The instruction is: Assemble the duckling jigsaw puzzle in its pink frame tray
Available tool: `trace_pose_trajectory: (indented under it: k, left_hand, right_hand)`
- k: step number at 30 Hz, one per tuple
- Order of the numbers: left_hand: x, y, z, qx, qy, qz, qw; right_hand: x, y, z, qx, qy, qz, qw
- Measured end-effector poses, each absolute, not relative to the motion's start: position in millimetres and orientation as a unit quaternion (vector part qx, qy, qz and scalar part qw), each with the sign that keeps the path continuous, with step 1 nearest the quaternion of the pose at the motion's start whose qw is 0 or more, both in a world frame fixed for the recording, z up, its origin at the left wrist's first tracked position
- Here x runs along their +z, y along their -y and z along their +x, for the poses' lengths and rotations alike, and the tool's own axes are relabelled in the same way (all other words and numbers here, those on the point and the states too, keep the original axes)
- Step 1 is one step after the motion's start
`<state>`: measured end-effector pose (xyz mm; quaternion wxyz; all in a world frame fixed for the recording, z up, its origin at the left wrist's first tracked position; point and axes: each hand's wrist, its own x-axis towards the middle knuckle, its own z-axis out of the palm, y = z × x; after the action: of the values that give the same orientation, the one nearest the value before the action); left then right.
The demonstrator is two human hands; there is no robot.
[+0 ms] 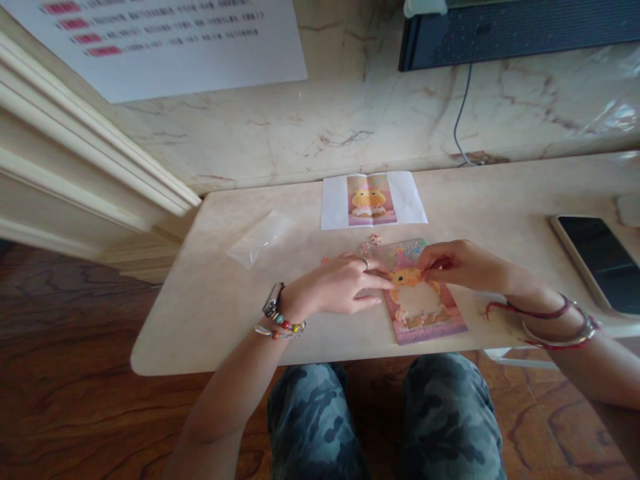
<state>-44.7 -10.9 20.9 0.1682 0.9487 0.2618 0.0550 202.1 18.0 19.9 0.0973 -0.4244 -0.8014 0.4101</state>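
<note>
A partly assembled jigsaw puzzle [435, 327] lies near the table's front edge, with a pale gap in its middle and a yellow figure on a pink ground. My left hand [345, 283] rests at its left side, fingers stretched out and fingertips on the yellow part. Over the puzzle's upper right, my right hand [457, 265] pinches its thumb and fingers together on a puzzle piece, mostly hidden by the fingers. Several loose puzzle pieces [371, 244] sit in a small pile just above my left hand.
Behind the puzzle lies a creased paper sheet [407, 197] with a printed yellow figure. A clear plastic bag [263, 237] is to the left, a phone [603, 260] to the right. A dark device [520, 33] hangs above, its cable [457, 127] running down the marbled wall.
</note>
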Motion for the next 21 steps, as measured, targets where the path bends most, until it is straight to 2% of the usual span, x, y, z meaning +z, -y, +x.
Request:
trace_pose_trajectory:
  k: [7,15,21]
  left_hand:
    - [18.7,10.1,-43.5,0.089,-0.255,0.952,0.143]
    - [16.1,11.2,-39.7,0.089,-0.252,0.956,0.122]
    - [13.2,13.6,-34.8,0.082,-0.25,0.957,0.12]
  right_hand:
    - [26.6,2.2,223.8,0.283,0.816,-0.486,0.133]
    - [9.9,13.3,219.1,0.284,0.823,-0.471,0.142]
    - [8.7,26.0,216.2,0.223,0.816,-0.509,0.161]
